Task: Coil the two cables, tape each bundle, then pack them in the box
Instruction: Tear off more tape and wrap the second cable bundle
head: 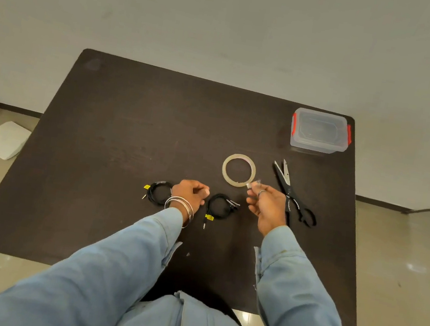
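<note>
1. Cables first: two thin black coiled audio-type cables lie on the dark brown table [99,145], the left coil [158,193] partly under the left hand [190,195], the right coil [220,207] between the two hands, each with a small yellow tag and a plug end sticking out.
2. They look light and springy (thin cord tends to unwind), so I judge each is best pinched across the whole bundle, not by one loop or the plug.
3. The left hand has curled fingers above the table; whether it pinches anything I cannot tell.
4. The right hand [265,203] pinches a short clear piece of tape [253,184] just beside the clear roll of sticky tape [238,169]; such a strip is flimsy and clings to skin, so hold it by the end only.
5. Black-handled scissors [291,195] lie right of the roll, partly behind the right hand.
6. The clear plastic box with red clips [320,131] stands closed at the far right corner, well apart from the coils.
</note>
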Motion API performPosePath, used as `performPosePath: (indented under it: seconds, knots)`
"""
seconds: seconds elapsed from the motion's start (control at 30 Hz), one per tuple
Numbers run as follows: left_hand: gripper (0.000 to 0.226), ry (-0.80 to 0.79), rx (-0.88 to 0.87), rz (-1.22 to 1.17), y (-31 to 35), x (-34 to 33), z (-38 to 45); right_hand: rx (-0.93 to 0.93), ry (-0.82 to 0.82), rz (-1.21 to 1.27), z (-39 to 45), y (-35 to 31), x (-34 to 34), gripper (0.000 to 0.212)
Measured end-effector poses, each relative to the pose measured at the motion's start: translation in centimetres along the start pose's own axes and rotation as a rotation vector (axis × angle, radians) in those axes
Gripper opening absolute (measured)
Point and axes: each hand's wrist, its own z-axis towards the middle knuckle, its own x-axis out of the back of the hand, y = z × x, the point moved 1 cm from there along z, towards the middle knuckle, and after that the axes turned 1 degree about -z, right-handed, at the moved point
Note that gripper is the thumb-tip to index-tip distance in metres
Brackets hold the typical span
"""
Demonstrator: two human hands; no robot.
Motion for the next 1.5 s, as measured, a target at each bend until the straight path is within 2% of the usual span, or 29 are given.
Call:
performPosePath:
  seconds: [0.17,0.23,0.47,0.6,0.7,0.93,1.07,1.33,1.5]
  knots:
    - [0.041,-0.083,-0.067,0.45,1.6,-1.9,-0.4,0.054,-0.037,-0.082,0.1,1.3,-0.2,0.013]
    - [0.045,-0.082,-0.107,0.642,1.4,-2.7,-0.6,0.07,-0.056,-0.101,0.1,1.5,-0.4,0.015]
    - [0.032,0.071,-0.155,0.781,0.7,-4.0,-1.0,0.091,-0.14,-0.17,0.7,1.6,-0.6,0.01]
    - [0.029,0.05,-0.233,0.707,0.9,-3.7,-0.7,0.125,-0.191,-0.177,1.1,1.3,-0.6,0.01]
    - [0.024,0.004,-0.244,0.558,1.3,-3.2,-0.6,0.206,-0.209,-0.221,1.4,1.0,-0.7,0.011]
    - [0.021,-0.019,-0.285,0.288,2.7,-1.8,-1.5,0.574,-0.278,-0.507,0.7,0.1,-1.2,0.008]
    - [0.019,-0.016,-0.268,0.167,3.3,-0.7,-2.0,0.78,-0.305,-0.581,-0.1,-0.2,-1.7,0.01]
    - [0.045,-0.056,-0.254,-0.107,3.8,2.2,-2.0,1.001,-0.258,-0.6,-1.7,-0.9,-3.0,0.013]
    - [0.047,-0.094,-0.291,-0.155,3.6,4.0,-1.6,1.096,-0.33,-0.703,-2.1,-1.2,-3.8,0.015]
